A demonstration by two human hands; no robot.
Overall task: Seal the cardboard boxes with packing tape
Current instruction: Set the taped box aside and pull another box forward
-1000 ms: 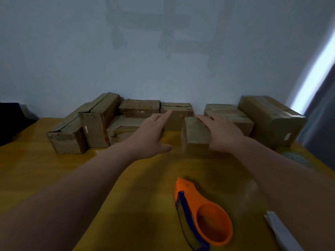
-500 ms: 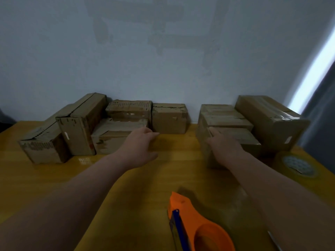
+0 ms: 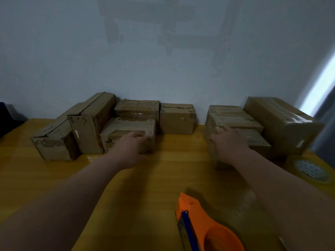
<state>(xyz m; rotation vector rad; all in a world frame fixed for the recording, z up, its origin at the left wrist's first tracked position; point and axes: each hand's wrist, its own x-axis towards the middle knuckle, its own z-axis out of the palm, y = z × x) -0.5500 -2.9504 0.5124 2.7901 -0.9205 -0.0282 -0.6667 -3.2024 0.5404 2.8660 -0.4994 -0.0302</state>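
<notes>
Left hand (image 3: 129, 148) seems to grip a low brown cardboard box (image 3: 126, 126); right hand (image 3: 229, 144), grip apart, rests on a tan cardboard box (image 3: 257, 142).

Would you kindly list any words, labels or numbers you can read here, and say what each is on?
No text is legible.
Leftmost box: dark print on its front, too blurred to read.
White sticker on the tall box: too small to read.
White label on the large right box: too small to read.
</notes>
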